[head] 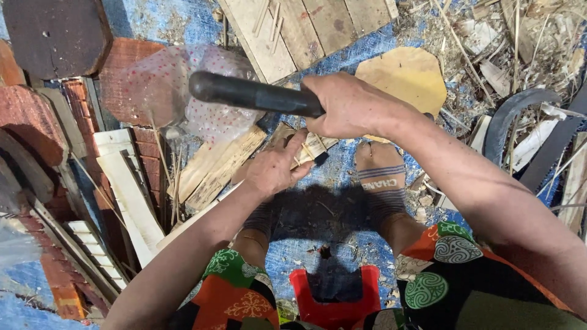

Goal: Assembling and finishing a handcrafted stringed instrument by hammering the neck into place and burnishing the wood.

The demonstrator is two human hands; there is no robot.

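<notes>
My right hand (348, 105) grips a dark, thick handle or blade (251, 95) that reaches left above the ground. Just below it, my left hand (275, 168) pinches a thin pale wood strip (315, 146) standing on a wooden block (220, 165). The strip's lower end is hidden by my fingers. Both feet, in grey striped sandals (382, 183), rest on a blue tarp (330, 177) in front of a red stool (333, 293).
Split pale slats (125, 189) and red-brown wood blocks (30, 116) pile up on the left. A crumpled clear plastic bag (177, 79) lies behind the tool. Planks (306, 30) lie at the top, a flat octagonal board (406, 76) beyond my right hand, and shavings and a curved dark blade (507, 116) at right.
</notes>
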